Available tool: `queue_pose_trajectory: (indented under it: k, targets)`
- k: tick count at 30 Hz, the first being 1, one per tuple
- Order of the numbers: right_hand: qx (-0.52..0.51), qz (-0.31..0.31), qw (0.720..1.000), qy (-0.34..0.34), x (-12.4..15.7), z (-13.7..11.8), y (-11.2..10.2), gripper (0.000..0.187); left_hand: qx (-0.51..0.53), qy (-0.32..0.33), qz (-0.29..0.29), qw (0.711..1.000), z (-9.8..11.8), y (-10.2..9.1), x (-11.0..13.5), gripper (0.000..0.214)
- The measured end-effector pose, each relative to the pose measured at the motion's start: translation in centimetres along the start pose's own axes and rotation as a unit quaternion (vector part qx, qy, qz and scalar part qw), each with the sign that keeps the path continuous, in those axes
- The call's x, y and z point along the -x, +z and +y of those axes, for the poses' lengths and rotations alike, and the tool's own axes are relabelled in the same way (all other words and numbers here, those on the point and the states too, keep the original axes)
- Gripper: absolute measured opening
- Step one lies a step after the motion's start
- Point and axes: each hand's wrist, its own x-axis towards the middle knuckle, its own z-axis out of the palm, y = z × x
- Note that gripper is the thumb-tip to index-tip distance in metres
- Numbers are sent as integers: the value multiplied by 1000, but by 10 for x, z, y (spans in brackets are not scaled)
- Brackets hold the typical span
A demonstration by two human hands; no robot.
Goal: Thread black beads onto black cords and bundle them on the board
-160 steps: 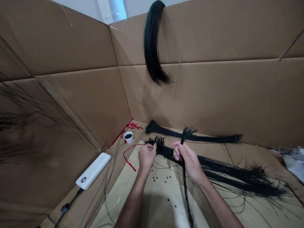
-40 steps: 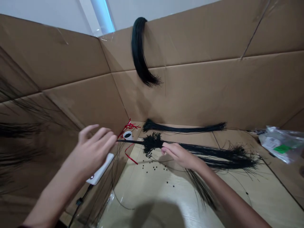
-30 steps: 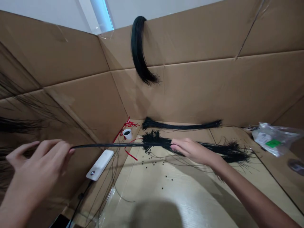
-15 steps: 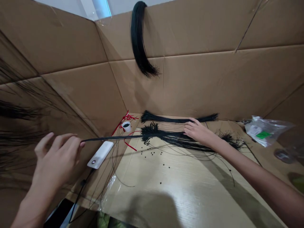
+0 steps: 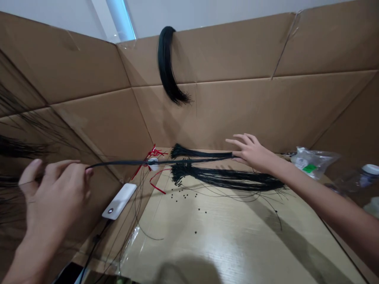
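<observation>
Right hand (image 5: 251, 152) raised, splayed | left hand (image 5: 59, 185) curled, pinching strands (image 5: 118, 162)

The left hand (image 5: 57, 189) pinches one end of a thin strand bundle (image 5: 124, 162), which stretches over the table to the right hand (image 5: 251, 154), its upper fingers spread; whether these grip it is hard to tell. The strands cross in front of a white cup (image 5: 154, 167) near red ribbons (image 5: 158, 152). Below them, a thick dark bundle (image 5: 231, 177) lies on the table (image 5: 237, 244), with small black beads (image 5: 185, 196) scattered nearby. Another dark bundle (image 5: 166, 63) hangs over the cardboard wall (image 5: 237, 106). A clear bag (image 5: 318, 157) sits at right.
</observation>
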Motion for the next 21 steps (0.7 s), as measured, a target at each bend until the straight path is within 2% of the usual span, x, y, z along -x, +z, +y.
queue_pose_trajectory:
  k: [1,4,5,7,8,10,12,14,15,16,18,21]
  targets:
    - [-1,1,1000,16,3,0,-2,37,3,3,-3,1000,4,0,-8,23]
    - [-47,-14,997,62,5,-9,-10,84,20,23,-11,999,23,-2,-42,24]
    - [-81,-16,994,75,1,-17,-15,94,23,43,10,999,32,-3,-57,24]
    - [-185,8,978,93,-13,-41,-27,96,27,69,43,996,58,-3,-89,26]
    - [-255,35,961,96,-25,-56,-34,94,34,86,50,994,73,-3,-106,26]
    - [-406,102,904,84,-56,-89,-46,95,67,110,46,991,106,-3,-136,27]
    - [-524,166,833,69,-92,-118,-54,101,103,121,45,986,137,-8,-162,32]
    - [-606,222,760,70,-128,-135,-57,104,99,135,24,986,160,-17,-181,45]
    - [-637,244,727,80,-144,-139,-56,96,83,141,6,987,167,-24,-189,56]
    - [-660,254,701,90,-156,-140,-54,82,63,146,-9,987,170,-31,-197,65]
    - [-682,250,679,106,-171,-133,-48,55,25,139,-15,990,164,-45,-209,75]
    - [-671,223,697,117,-162,-112,-38,52,2,82,16,996,132,-62,-221,67]
